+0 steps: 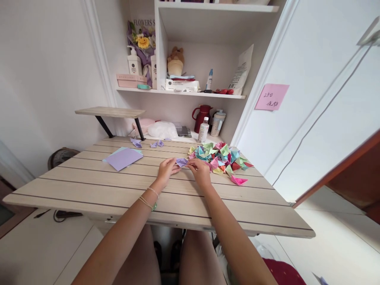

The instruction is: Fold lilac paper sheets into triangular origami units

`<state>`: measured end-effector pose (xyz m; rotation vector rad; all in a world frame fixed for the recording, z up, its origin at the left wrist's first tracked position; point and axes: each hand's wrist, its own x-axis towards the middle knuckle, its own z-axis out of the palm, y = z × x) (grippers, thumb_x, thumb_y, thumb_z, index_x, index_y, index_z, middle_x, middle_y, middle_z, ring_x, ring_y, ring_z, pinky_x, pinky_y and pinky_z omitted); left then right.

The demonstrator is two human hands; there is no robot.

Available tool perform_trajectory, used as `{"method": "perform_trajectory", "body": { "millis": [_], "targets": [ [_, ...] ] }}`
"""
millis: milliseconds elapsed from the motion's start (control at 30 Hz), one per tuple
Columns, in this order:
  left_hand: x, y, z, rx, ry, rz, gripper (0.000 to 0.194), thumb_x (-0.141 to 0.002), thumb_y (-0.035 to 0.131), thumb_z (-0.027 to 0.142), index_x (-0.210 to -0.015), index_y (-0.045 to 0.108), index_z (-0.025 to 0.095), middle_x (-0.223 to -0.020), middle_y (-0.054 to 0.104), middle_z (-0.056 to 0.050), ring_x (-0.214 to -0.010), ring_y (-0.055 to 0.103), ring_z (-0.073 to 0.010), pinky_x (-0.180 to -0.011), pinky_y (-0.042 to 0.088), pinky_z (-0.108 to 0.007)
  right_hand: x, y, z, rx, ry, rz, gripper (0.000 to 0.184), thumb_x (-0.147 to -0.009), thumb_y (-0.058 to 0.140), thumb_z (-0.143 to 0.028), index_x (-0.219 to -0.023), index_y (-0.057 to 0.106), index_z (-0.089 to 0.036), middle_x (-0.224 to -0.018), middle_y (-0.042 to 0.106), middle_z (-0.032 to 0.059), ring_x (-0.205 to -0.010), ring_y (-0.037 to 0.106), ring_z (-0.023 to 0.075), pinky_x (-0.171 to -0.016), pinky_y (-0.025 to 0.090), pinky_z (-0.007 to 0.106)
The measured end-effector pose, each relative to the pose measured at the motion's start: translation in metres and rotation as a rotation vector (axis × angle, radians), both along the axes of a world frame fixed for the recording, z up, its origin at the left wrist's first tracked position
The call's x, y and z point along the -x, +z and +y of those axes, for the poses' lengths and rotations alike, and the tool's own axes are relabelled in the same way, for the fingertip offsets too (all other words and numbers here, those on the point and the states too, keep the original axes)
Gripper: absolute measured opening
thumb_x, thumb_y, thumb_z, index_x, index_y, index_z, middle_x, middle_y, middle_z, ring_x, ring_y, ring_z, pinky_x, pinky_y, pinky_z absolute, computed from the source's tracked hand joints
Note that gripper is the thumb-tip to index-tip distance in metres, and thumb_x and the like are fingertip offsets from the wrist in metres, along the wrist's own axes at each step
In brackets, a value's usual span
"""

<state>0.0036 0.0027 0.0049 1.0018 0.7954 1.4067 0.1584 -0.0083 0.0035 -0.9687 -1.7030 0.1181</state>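
Observation:
A small folded piece of purple paper (181,162) is held just above the desk between my two hands. My left hand (166,171), with bracelets at the wrist, pinches its left side. The fingers of my right hand (200,170) close on its right end. Just beyond my right hand lies a heap of folded paper boats (219,154) in many colours. One bright pink paper boat (238,180) sits apart at the heap's near edge. To the left, purple paper sheets (124,158) lie stacked over light blue ones. Several purple folded pieces (157,144) rest farther back.
The wooden desk (89,186) has dark stripes. A small raised shelf (111,112) stands at its back left. Behind the heap are a clear bottle (203,130), a dark red jug (202,118) and a tumbler (218,122). A white plastic bag (163,130) lies at the back.

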Motion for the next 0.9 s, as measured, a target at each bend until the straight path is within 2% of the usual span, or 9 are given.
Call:
{"method": "perform_trajectory", "body": {
  "millis": [200, 433, 567, 700, 767, 900],
  "targets": [
    [0.0019, -0.0021, 0.0033, -0.013, 0.051, 0.092, 0.026, -0.066, 0.067, 0.031, -0.083, 0.062, 0.012, -0.077, 0.068, -0.008, -0.071, 0.066, -0.0196, -0.070, 0.054, -0.037, 0.0006, 0.0007, -0.0038, 0.073, 0.056, 0.060, 0.021, -0.076, 0.057, -0.029, -0.094, 0.059, -0.018, -0.088, 0.064, 0.0069, -0.075, 0.063, 0.0169, -0.066, 0.053, 0.029],
    [0.0011, -0.0048, 0.0054, -0.087, 0.090, 0.181, 0.029, -0.062, 0.069, 0.033, -0.081, 0.065, 0.011, -0.076, 0.068, -0.007, -0.074, 0.065, -0.0204, -0.071, 0.054, -0.036, 0.0009, 0.0001, -0.0037, 0.165, 0.064, 0.004, 0.016, -0.074, 0.055, -0.024, -0.086, 0.062, -0.016, -0.085, 0.065, 0.0062, -0.071, 0.062, 0.0151, -0.064, 0.052, 0.026],
    [0.0005, -0.0047, 0.0028, -0.141, 0.093, 0.243, 0.028, -0.061, 0.069, 0.034, -0.080, 0.067, 0.013, -0.079, 0.068, -0.007, -0.072, 0.064, -0.0196, -0.068, 0.054, -0.034, -0.0002, -0.0020, -0.0030, 0.211, 0.012, -0.050, 0.024, -0.070, 0.058, -0.020, -0.094, 0.060, -0.018, -0.083, 0.067, 0.0048, -0.070, 0.062, 0.0157, -0.063, 0.050, 0.027],
    [-0.0007, -0.0037, -0.0010, -0.182, 0.079, 0.292, 0.026, -0.060, 0.070, 0.033, -0.078, 0.069, 0.014, -0.079, 0.068, -0.006, -0.072, 0.064, -0.0200, -0.065, 0.054, -0.033, -0.0008, 0.0001, -0.0071, 0.228, -0.130, -0.157, 0.029, -0.068, 0.059, -0.017, -0.097, 0.060, -0.024, -0.077, 0.068, 0.0004, -0.070, 0.062, 0.0170, -0.062, 0.046, 0.028],
    [-0.0007, -0.0035, -0.0017, -0.193, 0.078, 0.310, 0.024, -0.060, 0.070, 0.032, -0.078, 0.069, 0.015, -0.078, 0.068, -0.006, -0.072, 0.064, -0.0201, -0.064, 0.054, -0.032, -0.0010, 0.0018, -0.0090, 0.211, -0.174, -0.203, 0.029, -0.067, 0.061, -0.017, -0.095, 0.061, -0.026, -0.077, 0.068, -0.0006, -0.071, 0.062, 0.0176, -0.062, 0.045, 0.027],
    [0.0007, -0.0037, -0.0009, -0.194, 0.089, 0.331, 0.022, -0.062, 0.069, 0.033, -0.077, 0.069, 0.016, -0.076, 0.068, -0.005, -0.070, 0.064, -0.0191, -0.062, 0.054, -0.030, -0.0008, 0.0031, -0.0098, 0.172, -0.172, -0.268, 0.019, -0.067, 0.064, -0.024, -0.086, 0.064, -0.025, -0.075, 0.067, -0.0002, -0.072, 0.061, 0.0173, -0.062, 0.042, 0.025]
  ]
}}
